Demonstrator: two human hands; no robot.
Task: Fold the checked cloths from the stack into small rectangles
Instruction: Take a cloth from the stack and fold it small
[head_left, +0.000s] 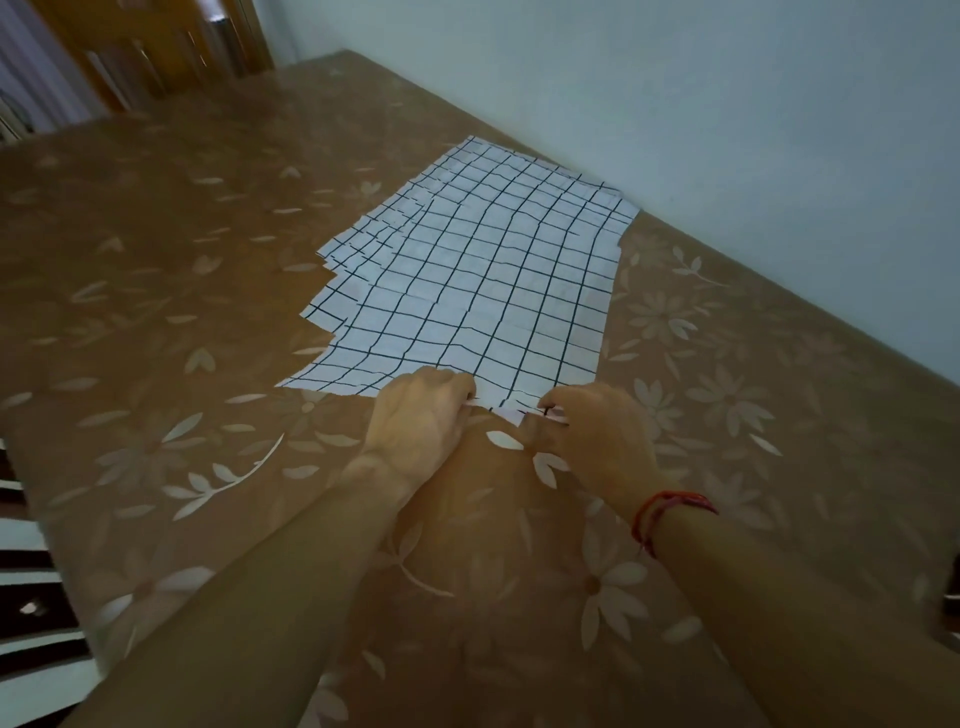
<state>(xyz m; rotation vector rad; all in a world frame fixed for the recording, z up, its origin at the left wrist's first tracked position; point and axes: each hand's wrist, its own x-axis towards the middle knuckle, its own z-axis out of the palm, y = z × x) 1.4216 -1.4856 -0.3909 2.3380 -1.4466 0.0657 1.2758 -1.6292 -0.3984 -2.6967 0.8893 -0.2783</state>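
The stack (467, 270) of checked cloths lies flat and slightly fanned on the table (156, 312), near the wall. Both hands, left (421, 410) and right (592, 431), pinch its near edge with fingers curled together, probably to peel off the top cloth for folding.

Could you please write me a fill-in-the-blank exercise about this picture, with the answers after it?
1. Both hands pinch the ____ edge of the cloth stack.
2. The red thread is tied on the ____ wrist.
3. The cloths are white with dark ____ lines.
4. The left hand and the right hand both rest on the ____ table cover.

Answers: near; right; checked; flowered
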